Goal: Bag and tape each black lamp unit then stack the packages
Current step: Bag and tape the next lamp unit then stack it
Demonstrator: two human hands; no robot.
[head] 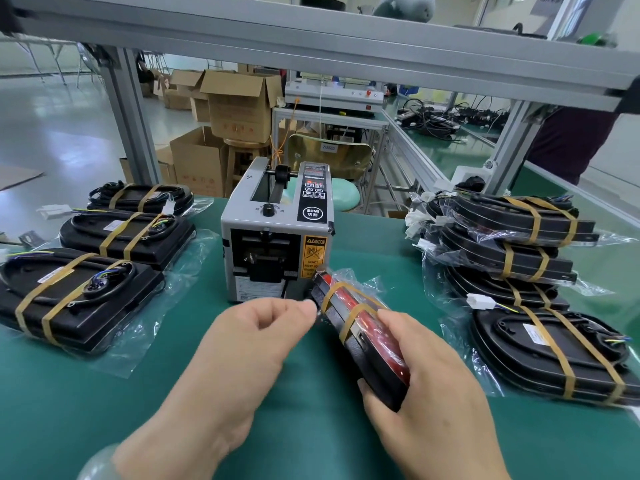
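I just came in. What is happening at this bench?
A person is packing here. The right hand grips a bagged lamp on its edge; the left hand seems to pinch the bag end, in front of the tape dispenser. Packages are stacked at right, and three more lamps lie at left.

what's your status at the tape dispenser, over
Right hand grips bagged lamp unit, tilted on edge. Left hand pinches its bag end. Tape dispenser close behind, nothing in the way.

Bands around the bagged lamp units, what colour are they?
Tan, yellowish-brown bands, seen best in the head view.
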